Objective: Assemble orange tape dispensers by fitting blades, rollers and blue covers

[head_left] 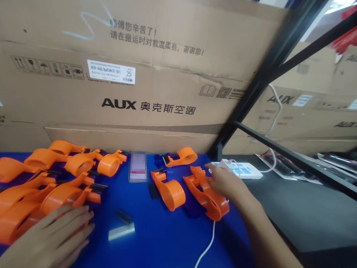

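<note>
Right hand [223,181] closes loosely on 1 orange tape dispenser [207,193] (light, stiff plastic; grasp its handle); left hand [53,233] rests flat, fingers spread, on the orange pile [32,199].

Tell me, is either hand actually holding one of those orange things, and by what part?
The right hand rests on an orange tape dispenser at its handle end; a closed grip cannot be told. The left hand lies flat on the orange pile, gripping nothing.

About ten orange tape dispensers [167,190], one metal blade [121,231], one white power strip [241,170], one phone [138,166], two hands [226,182].
</note>
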Demonstrator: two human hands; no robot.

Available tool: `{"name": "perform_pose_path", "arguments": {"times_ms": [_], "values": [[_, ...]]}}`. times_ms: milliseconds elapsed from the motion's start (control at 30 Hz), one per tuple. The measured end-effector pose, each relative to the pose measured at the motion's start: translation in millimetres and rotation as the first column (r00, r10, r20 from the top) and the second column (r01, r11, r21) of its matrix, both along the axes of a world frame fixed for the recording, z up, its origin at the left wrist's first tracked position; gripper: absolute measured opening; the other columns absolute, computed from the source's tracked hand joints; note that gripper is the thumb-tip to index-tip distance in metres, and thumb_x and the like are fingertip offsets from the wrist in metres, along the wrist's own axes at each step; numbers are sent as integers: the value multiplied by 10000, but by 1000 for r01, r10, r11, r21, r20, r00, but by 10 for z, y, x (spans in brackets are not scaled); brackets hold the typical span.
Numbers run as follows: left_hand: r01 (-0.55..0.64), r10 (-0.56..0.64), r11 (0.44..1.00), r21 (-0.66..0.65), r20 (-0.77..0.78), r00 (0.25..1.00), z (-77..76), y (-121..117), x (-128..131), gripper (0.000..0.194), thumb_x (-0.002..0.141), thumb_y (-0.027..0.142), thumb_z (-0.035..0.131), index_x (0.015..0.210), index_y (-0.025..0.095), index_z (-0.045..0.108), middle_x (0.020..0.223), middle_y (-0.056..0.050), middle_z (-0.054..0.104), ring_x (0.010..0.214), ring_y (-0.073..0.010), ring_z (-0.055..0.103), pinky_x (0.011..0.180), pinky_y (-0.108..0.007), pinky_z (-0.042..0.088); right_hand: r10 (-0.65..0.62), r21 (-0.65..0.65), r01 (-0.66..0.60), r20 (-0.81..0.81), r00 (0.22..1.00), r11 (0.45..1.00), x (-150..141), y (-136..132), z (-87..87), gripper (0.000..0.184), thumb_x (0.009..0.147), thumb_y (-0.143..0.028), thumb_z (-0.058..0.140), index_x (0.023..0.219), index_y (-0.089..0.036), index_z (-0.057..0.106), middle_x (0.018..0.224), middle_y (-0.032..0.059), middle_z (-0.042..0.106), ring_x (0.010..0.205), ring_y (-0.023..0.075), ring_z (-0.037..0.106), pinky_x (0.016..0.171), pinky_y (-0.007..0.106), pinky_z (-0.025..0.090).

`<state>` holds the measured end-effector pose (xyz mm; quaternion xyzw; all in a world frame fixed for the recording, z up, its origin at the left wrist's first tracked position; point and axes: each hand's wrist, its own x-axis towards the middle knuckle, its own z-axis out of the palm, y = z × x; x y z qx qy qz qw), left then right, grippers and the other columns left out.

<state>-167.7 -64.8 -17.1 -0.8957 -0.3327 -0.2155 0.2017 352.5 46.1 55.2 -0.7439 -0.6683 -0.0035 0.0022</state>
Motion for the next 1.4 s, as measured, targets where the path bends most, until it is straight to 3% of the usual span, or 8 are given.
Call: {"name": "perform_pose_path", "arguments": {"times_ms": [100,233,400,567,833,1067,1267,1400], "values": [[32,-25,998,47,-157,987,78,-71,33,503,883,306,701,1379,377,655,1387,3,699,1209,-310,684,1049,-451,535,17,85,-17,2,1000,996,-2,15,48,474,900,-136,517,1361,-145,625,1170,185,746,1076,305,700,830,339,476],[-5,8,999,-32,113,994,162,-173,388,589,894,299,704,1460,392,569,1394,-1,690,1229,-289,674,1024,-422,582,18,245,-22,18,1000,969,-123,-93,256,415,925,-193,501,1314,-153,639,1156,175,738,1064,333,693,852,365,480],[175,156,795,-581,475,866,239,-31,1184,533,982,375,570,1507,396,474,1456,-47,633,1229,-273,670,963,-430,627,154,586,-101,-41,987,804,-568,-396,624,329,904,-227,535,1198,-186,677,1095,129,737,999,319,703,878,393,519],[732,386,376,-568,814,433,264,406,1865,574,1029,490,466,1567,325,360,1532,-135,547,1399,-292,535,1123,-525,477,498,744,-272,-93,862,611,-1291,-684,698,209,958,-236,524,1097,-177,669,1070,125,721,992,277,690,879,393,551],[842,665,503,-193,709,-235,253,624,1804,568,887,474,711,1399,258,595,1347,-76,696,1325,-304,588,1120,-407,459,712,606,-392,-488,505,692,-2144,-681,165,521,970,-263,557,1467,-172,429,1461,164,557,1338,305,540,1098,499,488],[813,697,537,-226,661,-276,158,690,1427,480,815,306,781,1271,226,654,1053,-49,774,957,-253,734,807,-325,589,735,575,-494,-638,228,652,-2089,-563,-31,551,1035,-327,497,1555,-260,328,1526,92,504,1368,258,507,1150,473,432],[910,761,363,-202,627,-165,60,747,1348,344,806,271,794,1107,207,640,920,-69,780,710,-243,744,587,-312,600,575,490,-303,-731,367,817,-2025,-450,-230,252,1063,-295,427,1235,-236,603,1212,79,677,1146,241,617,991,420,489],[939,805,254,-230,589,-74,119,793,1356,451,713,169,869,1079,259,622,736,13,748,539,-184,699,474,-231,544,496,284,-434,-694,523,855,-2020,-422,-260,161,983,-160,494,887,-213,612,944,37,676,962,214,623,867,356,485]]}}
